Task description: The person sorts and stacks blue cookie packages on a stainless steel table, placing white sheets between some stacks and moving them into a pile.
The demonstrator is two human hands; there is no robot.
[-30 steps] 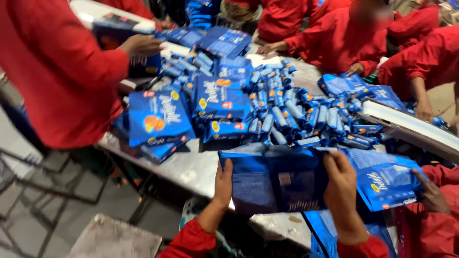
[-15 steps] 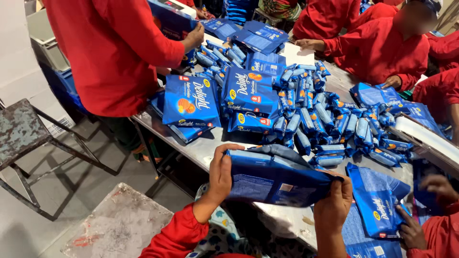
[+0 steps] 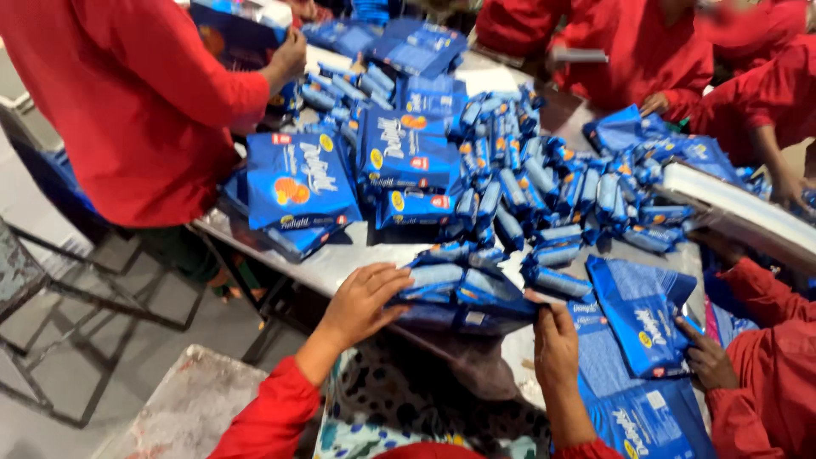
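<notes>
So the big blue bag (image 3: pixel 463 299) is lying flat at the near edge of the metal table (image 3: pixel 357 255), partly hanging over that edge, with small blue packets sitting in its mouth. The left hand (image 3: pixel 364 302) is pressing down on the bag's left end, fingers spread and curled over the top. The right hand (image 3: pixel 557 340) is pinching the bag's right corner, thumb on top. Not much room around the bag: a heap of small blue packets (image 3: pixel 544 187) is crowding it just behind, and flat blue bags (image 3: pixel 642 310) are lying just to its right, where another person's hand (image 3: pixel 705 357) is touching one. Left of the bag, a bare strip of table is showing.
</notes>
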